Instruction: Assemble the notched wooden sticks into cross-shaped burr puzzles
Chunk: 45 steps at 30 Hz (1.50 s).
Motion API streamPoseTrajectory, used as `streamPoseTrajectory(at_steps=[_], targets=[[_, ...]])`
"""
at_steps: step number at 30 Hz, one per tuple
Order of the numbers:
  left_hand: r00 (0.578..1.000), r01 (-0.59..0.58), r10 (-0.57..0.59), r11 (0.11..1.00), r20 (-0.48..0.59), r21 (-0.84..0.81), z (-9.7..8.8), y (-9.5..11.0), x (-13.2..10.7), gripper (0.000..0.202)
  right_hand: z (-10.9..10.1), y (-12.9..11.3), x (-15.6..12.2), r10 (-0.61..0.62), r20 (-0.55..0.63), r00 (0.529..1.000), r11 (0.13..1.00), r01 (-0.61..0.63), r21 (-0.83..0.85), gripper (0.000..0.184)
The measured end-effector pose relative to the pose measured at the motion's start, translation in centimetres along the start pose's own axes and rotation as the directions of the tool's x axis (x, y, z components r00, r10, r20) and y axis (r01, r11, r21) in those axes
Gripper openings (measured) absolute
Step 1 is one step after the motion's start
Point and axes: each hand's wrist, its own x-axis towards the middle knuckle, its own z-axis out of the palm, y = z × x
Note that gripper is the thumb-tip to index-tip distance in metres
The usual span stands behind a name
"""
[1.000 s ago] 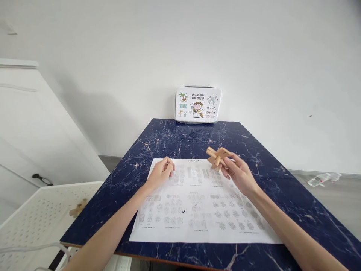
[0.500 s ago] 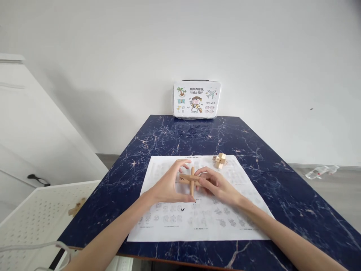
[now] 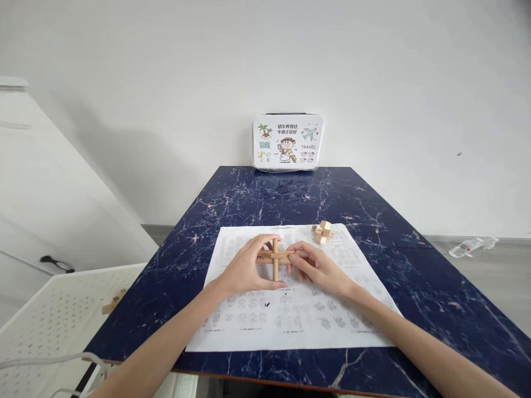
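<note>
Both hands hold a wooden cross just above the paper sheet on the blue bench. The left hand grips its left side and the right hand grips its right side. A small wooden puzzle sits near the right hand, not touching it.

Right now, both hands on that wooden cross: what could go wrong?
The wooden cross is held only by fingertips of the left hand and right hand; its bars could slip apart.
The small wooden puzzle lies just beyond the right hand; a careless move might knock it.
</note>
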Motion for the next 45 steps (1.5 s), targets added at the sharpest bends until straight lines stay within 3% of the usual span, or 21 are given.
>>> streamPoseTrajectory(at_steps=[8,14,19,25,30,35,40,45], targets=[[0.998,-0.055,0.056,0.994,-0.009,0.097,0.2,-0.4,-0.2,0.101,-0.2,0.4,-0.1,-0.025,0.019,1.000,0.998,0.026,-0.056,0.031],[0.994,-0.110,0.103,0.976,0.045,0.190,0.1,0.0,-0.3,0.103,0.0,0.2,-0.2,-0.076,0.027,0.997,0.981,0.080,-0.178,0.024],[0.991,-0.129,0.121,0.971,0.048,0.200,0.0,0.1,-0.2,0.105,0.2,-0.1,-0.3,-0.095,0.003,0.996,0.981,0.094,-0.170,0.020],[0.998,-0.055,0.056,0.998,-0.032,0.018,0.2,-0.4,0.0,0.124,0.4,0.1,-0.2,-0.170,-0.090,0.981,0.961,0.145,-0.235,0.014],[0.998,0.057,-0.058,0.984,-0.005,-0.168,0.1,-0.4,0.3,0.114,0.5,0.2,-0.4,-0.206,-0.118,0.971,0.932,0.158,-0.327,0.012],[0.988,0.157,-0.151,0.955,0.043,-0.252,0.0,-0.1,0.3,0.105,0.5,0.0,-0.4,-0.229,-0.109,0.967,0.911,0.174,-0.373,0.011],[0.990,0.124,-0.138,0.946,-0.028,-0.299,-0.1,0.0,0.3,0.096,0.6,0.0,-0.4,-0.225,-0.089,0.970,0.893,0.169,-0.417,0.010],[0.984,0.047,-0.121,0.882,-0.130,-0.468,-0.5,-0.5,0.8,0.087,0.8,0.1,-0.3,-0.211,-0.086,0.974,0.898,0.159,-0.410,0.010]])
